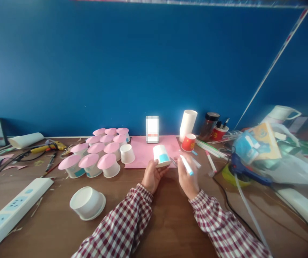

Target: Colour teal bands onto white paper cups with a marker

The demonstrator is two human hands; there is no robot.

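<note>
A white paper cup with a light-blue patch on its side is tilted upside down in my left hand, whose fingers are closed around its lower rim. In my right hand is a white marker with a light-blue end, gripped like a pen just right of the cup. Pink paper lies flat behind both hands. To the left stand several upturned cups with pink cone tops. Beside them is one plain white cup, without a top.
A white tub and a power strip lie at left, near a yellow glue gun. A tall cup stack, a red cup and a dark jar stand right. Plastic bags and a blue glue gun crowd the far right.
</note>
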